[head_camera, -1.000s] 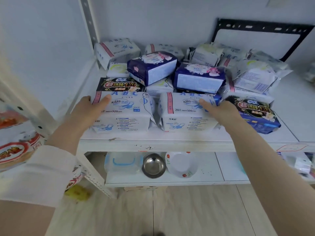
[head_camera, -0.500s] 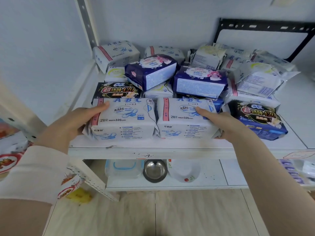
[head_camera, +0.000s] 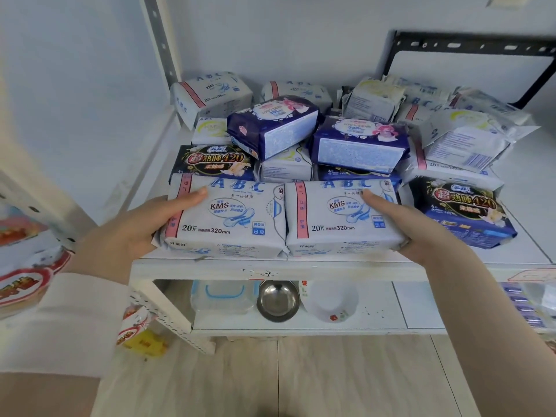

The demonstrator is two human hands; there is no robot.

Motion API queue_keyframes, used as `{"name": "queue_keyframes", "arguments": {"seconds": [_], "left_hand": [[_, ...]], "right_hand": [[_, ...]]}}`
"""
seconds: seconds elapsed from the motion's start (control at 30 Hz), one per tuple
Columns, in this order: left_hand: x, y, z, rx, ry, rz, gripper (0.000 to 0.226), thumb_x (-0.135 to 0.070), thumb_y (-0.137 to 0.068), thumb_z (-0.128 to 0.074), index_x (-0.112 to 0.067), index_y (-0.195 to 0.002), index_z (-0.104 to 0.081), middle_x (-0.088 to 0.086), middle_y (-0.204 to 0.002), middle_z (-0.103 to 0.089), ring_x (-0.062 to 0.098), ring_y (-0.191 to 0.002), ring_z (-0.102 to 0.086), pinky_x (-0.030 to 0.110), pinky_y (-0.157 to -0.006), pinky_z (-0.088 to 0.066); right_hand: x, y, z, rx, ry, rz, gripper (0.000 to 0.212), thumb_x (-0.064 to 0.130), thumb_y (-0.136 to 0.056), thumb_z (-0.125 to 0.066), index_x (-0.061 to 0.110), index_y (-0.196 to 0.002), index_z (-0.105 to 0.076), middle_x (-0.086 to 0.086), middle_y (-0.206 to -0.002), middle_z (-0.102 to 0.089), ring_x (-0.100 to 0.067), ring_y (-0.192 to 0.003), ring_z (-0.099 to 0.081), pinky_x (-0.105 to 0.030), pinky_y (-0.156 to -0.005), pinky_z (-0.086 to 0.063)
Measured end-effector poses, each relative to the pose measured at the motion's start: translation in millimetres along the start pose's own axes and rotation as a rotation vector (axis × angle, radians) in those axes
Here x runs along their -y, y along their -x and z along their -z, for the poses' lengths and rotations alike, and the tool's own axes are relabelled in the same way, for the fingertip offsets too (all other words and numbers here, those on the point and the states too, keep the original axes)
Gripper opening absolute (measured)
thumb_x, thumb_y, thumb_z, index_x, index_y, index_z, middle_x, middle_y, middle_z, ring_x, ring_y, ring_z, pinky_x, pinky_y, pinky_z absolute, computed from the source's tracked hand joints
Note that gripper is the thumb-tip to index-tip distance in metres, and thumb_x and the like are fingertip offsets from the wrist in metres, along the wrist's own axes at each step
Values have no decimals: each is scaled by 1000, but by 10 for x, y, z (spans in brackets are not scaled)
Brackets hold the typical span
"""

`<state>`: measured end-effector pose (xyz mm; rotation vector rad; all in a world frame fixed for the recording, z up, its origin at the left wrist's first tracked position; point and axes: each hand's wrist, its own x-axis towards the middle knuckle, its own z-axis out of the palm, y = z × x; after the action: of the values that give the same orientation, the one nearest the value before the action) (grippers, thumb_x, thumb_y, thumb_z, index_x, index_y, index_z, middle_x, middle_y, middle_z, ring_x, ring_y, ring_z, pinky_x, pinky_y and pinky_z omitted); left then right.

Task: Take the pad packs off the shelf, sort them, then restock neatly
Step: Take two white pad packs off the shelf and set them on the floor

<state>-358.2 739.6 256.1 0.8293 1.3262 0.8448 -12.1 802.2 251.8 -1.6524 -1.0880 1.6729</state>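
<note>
Two white ABC pad packs lie side by side at the front edge of the white shelf (head_camera: 301, 267). My left hand (head_camera: 135, 230) grips the left ABC pack (head_camera: 228, 218) at its left end, thumb on top. My right hand (head_camera: 412, 224) grips the right ABC pack (head_camera: 334, 218) at its right end, thumb on top. Behind them lie a black 420 pack (head_camera: 213, 161), two purple packs (head_camera: 273, 124) (head_camera: 361, 142), another black 420 pack (head_camera: 463, 209) at the right, and several white packs (head_camera: 210, 91) heaped at the back.
A metal upright (head_camera: 159, 40) rises at the shelf's back left; a black bracket (head_camera: 469, 46) hangs on the wall behind. The lower shelf holds a clear box (head_camera: 222, 296), a steel bowl (head_camera: 278, 299) and a white bowl (head_camera: 331, 302). Snack bags (head_camera: 21, 284) hang at left. Wooden floor lies below.
Both hands have closed round the outer ends of the two ABC packs and drawn them toward the shelf's front edge. The packs now sit pressed together.
</note>
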Motion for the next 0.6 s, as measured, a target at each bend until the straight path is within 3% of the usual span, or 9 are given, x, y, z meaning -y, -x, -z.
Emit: {"name": "queue_keyframes", "arguments": {"seconds": [0.1, 0.2, 0.4, 0.6], "left_hand": [[40, 53, -31, -32, -42, -69, 103, -57, -8, -87, -24, -103, -65, 6, -93, -74, 22, -80, -71, 35, -61, -59], [114, 83, -44, -86, -61, -134, 100, -62, -9, -85, -28, -101, -65, 3, -93, -74, 22, -81, -71, 41, -76, -56], [218, 204, -84, -88, -27, -155, 91, -54, -20, -87, -29, -104, -65, 5, -98, -73, 28, -91, -69, 45, -84, -52], [352, 335, -101, -72, -29, -148, 78, -57, -27, -85, -30, -97, -65, 3, -95, -74, 24, -86, -70, 44, -78, -56]], "right_hand": [[-14, 97, 10, 47, -65, 44, 48, 41, -67, -70, 14, -106, -65, -2, -95, -74, -16, -87, -71, -28, -76, -57], [-76, 176, 5, 39, -125, 90, 55, 37, -62, -72, 14, -110, -60, -2, -94, -74, -14, -84, -71, -24, -62, -58], [-211, 365, -13, 36, -176, 186, 45, 30, -63, -69, 13, -103, -61, -3, -86, -75, -16, -77, -72, -24, -56, -56], [-419, 600, 10, 26, -143, 276, 48, 34, -65, -68, 13, -108, -62, -6, -98, -73, -22, -90, -70, -28, -69, -58]]}}
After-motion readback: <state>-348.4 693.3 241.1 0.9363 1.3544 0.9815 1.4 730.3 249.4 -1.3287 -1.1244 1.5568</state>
